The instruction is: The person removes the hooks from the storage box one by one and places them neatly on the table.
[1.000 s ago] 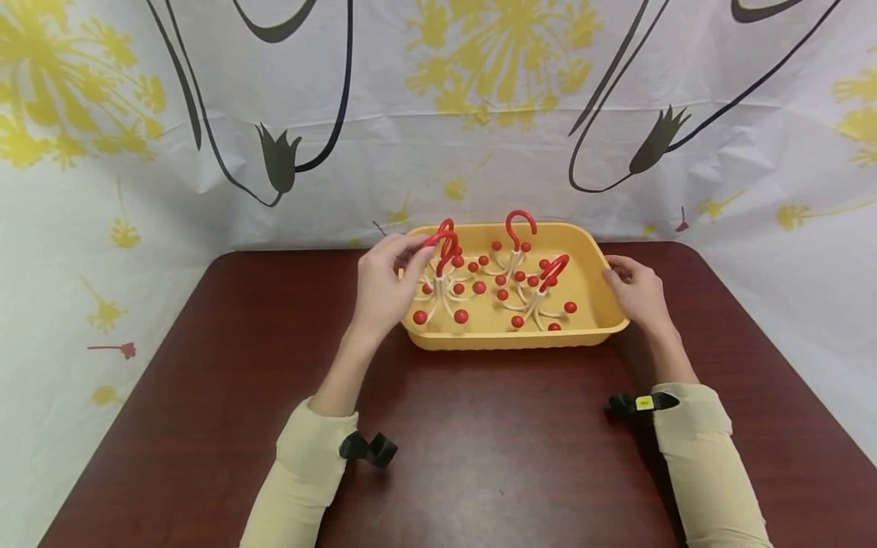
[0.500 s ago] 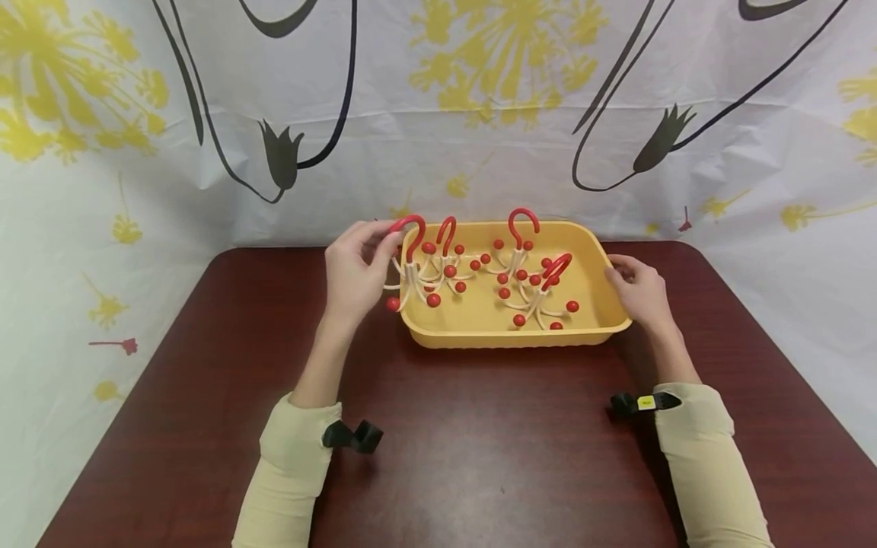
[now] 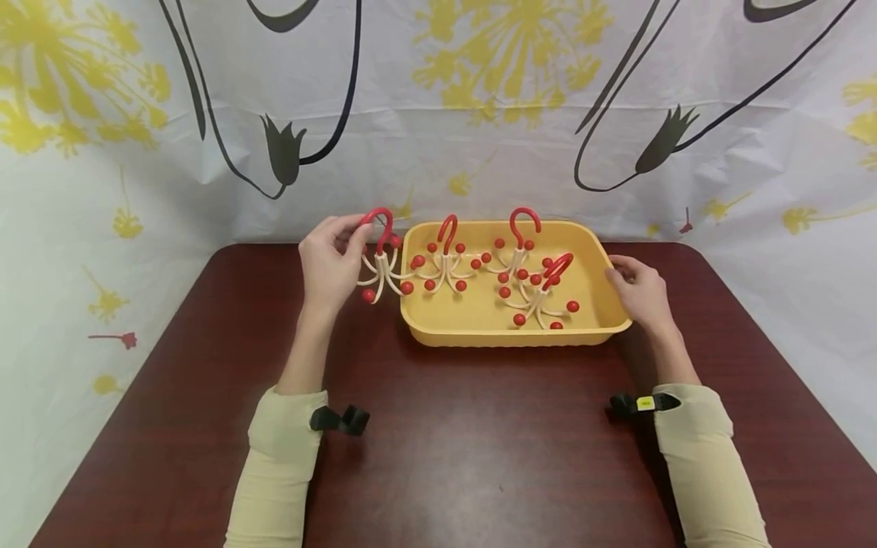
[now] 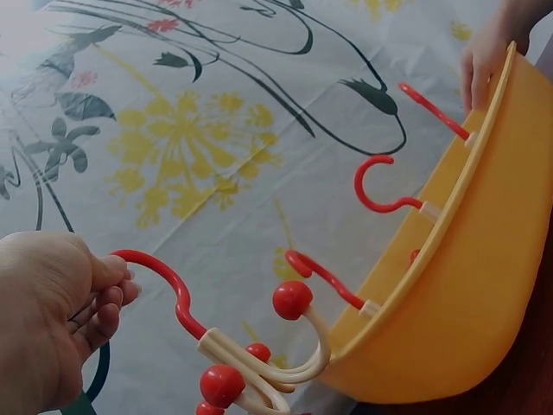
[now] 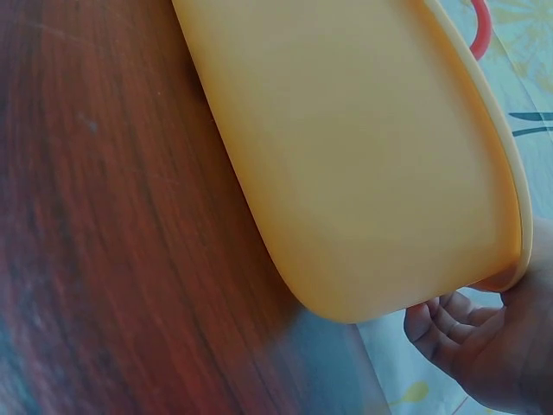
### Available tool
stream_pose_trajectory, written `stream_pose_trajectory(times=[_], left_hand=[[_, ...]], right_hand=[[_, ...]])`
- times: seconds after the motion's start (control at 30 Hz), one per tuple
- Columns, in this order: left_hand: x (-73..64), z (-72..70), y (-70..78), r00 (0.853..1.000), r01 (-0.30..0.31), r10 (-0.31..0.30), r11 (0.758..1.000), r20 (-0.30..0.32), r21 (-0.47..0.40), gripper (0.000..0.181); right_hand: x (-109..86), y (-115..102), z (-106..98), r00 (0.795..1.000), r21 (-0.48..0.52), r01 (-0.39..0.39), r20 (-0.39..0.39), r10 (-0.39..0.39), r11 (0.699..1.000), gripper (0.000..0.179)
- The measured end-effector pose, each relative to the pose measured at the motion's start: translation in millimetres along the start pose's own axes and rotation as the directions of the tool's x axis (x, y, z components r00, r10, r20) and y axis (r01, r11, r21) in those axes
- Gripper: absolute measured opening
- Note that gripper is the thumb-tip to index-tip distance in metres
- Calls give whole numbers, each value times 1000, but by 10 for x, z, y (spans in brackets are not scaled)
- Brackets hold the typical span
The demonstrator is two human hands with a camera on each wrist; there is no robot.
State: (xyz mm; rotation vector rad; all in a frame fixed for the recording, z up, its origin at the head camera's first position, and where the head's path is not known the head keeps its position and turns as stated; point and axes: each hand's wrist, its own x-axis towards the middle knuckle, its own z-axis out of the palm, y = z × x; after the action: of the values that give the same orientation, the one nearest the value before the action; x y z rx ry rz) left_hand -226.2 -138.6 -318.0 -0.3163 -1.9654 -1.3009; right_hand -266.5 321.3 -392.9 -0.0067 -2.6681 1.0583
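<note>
My left hand (image 3: 331, 262) pinches the red curved top of a multi-arm hook hanger (image 3: 381, 265). It hangs upright just left of a yellow plastic tub (image 3: 514, 339), its cream arms tipped with red balls. In the left wrist view, thumb and fingertips grip the end of the red hook (image 4: 177, 294). At the tub's right end, my right hand (image 3: 642, 293) holds the rim, thumb at the edge; its fingers show outside the wall in the right wrist view. Inside the tub stand a left hanger (image 3: 446, 264), a back hanger (image 3: 518, 257) and a tilted front hanger (image 3: 540, 295).
The tub is on a dark red-brown wooden table (image 3: 438, 441), towards its far edge. Behind and at the sides hangs a white sheet (image 3: 438, 152) with yellow and grey flower prints. A black strap (image 3: 340, 420) sits on the left sleeve.
My left hand has carried the hanger left and slightly up, from over the tub's left part to outside its left end. My right hand stays on the rim.
</note>
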Motion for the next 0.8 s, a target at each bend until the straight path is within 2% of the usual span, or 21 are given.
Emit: stream_pose_trajectory(times=[0.4, 0.8], left_hand=[[46, -71, -202, 996, 56, -50, 995, -75, 83, 18], [2, -10, -451, 984, 167, -157, 979, -90, 115, 18]], right_hand=[[-22, -14, -12, 1000, 10, 0, 5, 0, 1000, 41], [-15, 15, -3, 1000, 4, 7, -6, -7, 1000, 41]])
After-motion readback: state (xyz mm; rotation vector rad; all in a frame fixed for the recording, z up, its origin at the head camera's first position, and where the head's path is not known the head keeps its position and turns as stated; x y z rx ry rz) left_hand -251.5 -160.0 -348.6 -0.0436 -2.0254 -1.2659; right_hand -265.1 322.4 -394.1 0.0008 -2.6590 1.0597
